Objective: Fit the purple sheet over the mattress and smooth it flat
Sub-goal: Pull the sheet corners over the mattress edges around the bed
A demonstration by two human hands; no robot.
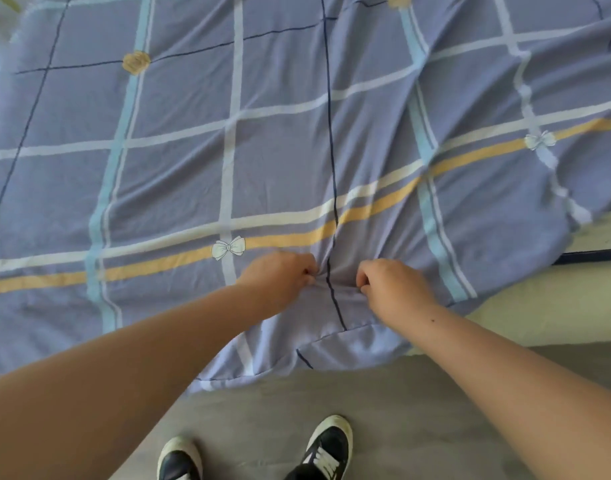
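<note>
The purple sheet [269,147], checked with white, light blue, yellow and dark lines and small white bows, covers most of the bed. My left hand [279,277] and my right hand [390,285] sit close together near the bed's front edge, each pinching a fold of the sheet, with a dark stripe running between them. The cloth bunches into creases that fan out from my fingers. Below my hands the sheet's edge hangs over the side. At the right the cream mattress [539,306] lies bare where the sheet stops short.
Grey floor [331,403] runs along the front of the bed. My two dark shoes with white toes [328,445] stand on it. A dark trim line [591,256] crosses the bare mattress at the right. The sheet's right part lies in loose folds.
</note>
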